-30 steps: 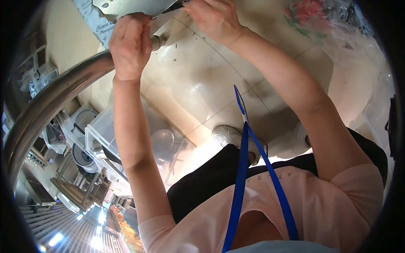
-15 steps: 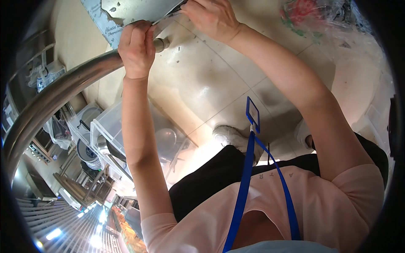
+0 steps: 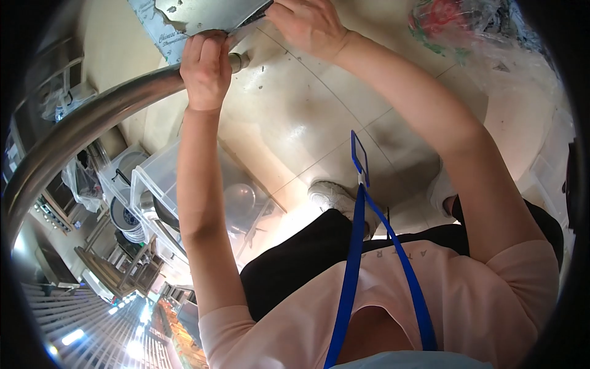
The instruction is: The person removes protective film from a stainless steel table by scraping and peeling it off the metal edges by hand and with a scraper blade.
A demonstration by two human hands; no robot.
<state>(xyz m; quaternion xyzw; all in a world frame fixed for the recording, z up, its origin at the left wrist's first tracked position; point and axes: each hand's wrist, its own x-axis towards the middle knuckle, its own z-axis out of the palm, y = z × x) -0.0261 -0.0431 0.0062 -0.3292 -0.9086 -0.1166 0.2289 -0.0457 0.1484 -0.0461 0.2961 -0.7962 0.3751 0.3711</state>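
At the top of the view lies a pale shiny panel (image 3: pixel 206 13) with a ragged left border. Blue-and-white printed film (image 3: pixel 157 31) with lettering shows beside it. My left hand (image 3: pixel 206 71) is closed at the panel's near edge, its fingers bent over a thin strip of film (image 3: pixel 249 26). My right hand (image 3: pixel 310 24) pinches the other end of this strip, close to the top border. The strip runs between both hands, partly clear and partly dark. My fingertips are largely hidden. A thick metal tube (image 3: pixel 117 101) curves in from the left and passes behind my left hand.
Clear plastic bins (image 3: pixel 163 178) with kitchenware stand at the left, near stacked bowls (image 3: pixel 126 221). Crumpled clear plastic wrapping (image 3: pixel 467 37) lies at the upper right. Small dark scraps dot the tiled floor (image 3: pixel 307 104). A blue lanyard (image 3: pixel 350 270) hangs from my neck.
Both hands keep their grip on the strip. The panel and my left hand appear slightly further right and lower in view. The lanyard badge has swung a little to the left.
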